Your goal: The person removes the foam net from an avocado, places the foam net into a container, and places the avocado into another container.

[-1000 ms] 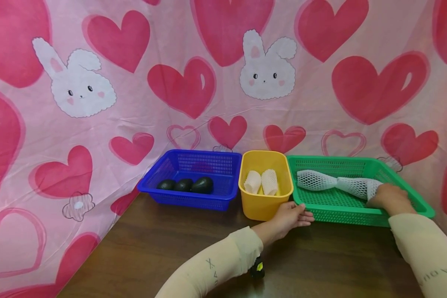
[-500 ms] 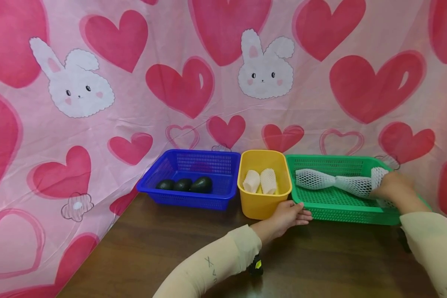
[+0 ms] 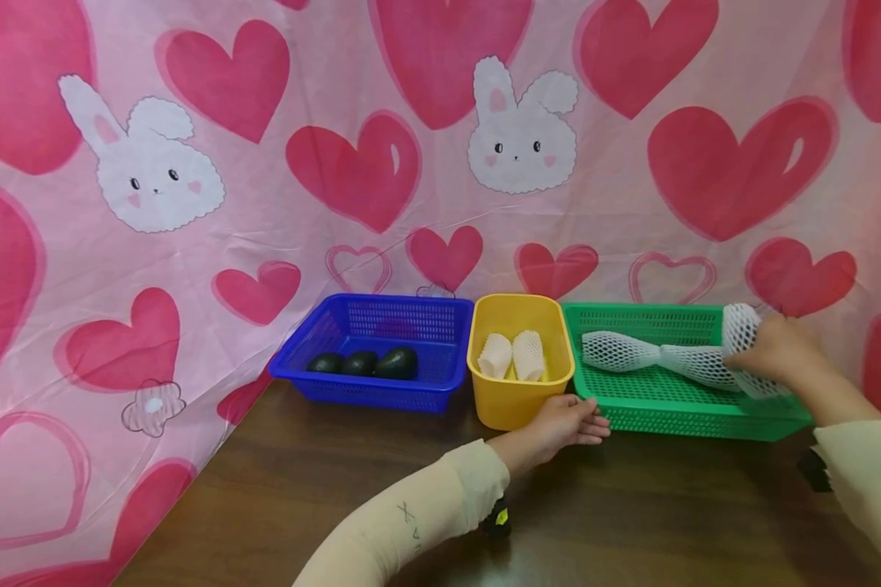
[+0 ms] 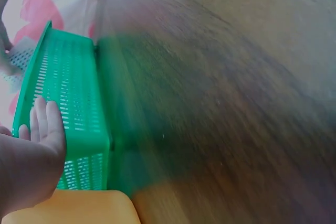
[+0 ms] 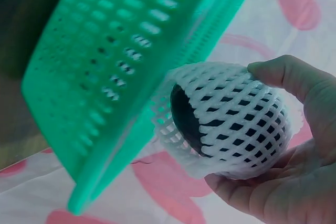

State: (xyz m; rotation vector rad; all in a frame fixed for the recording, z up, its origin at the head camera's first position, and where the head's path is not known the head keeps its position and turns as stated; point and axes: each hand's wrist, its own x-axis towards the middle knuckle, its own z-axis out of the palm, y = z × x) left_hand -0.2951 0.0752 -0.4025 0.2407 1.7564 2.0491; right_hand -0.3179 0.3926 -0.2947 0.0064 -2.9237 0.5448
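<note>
My right hand (image 3: 785, 352) holds an avocado in a white foam net sleeve (image 5: 236, 124) above the right end of the green basket (image 3: 675, 417). Thumb and fingers grip opposite sides of it; the dark fruit shows at the sleeve's gaping end in the right wrist view. Two more white net-covered shapes (image 3: 620, 350) lie end to end inside that basket. At the basket's front left corner rests my left hand (image 3: 567, 421), its fingers (image 4: 42, 121) straight along the outer wall.
Left of the green basket stands a yellow bin (image 3: 512, 412) with two white foam sleeves (image 3: 529, 356) inside. Beyond it sits a blue basket (image 3: 382, 397) with three bare avocados (image 3: 396, 364). Everything stands on a brown wooden table (image 3: 323, 481) before a pink cloth (image 3: 440, 212).
My right hand has lifted the net-sleeved avocado up from the right end of the green basket. The left hand has stayed at the basket's corner.
</note>
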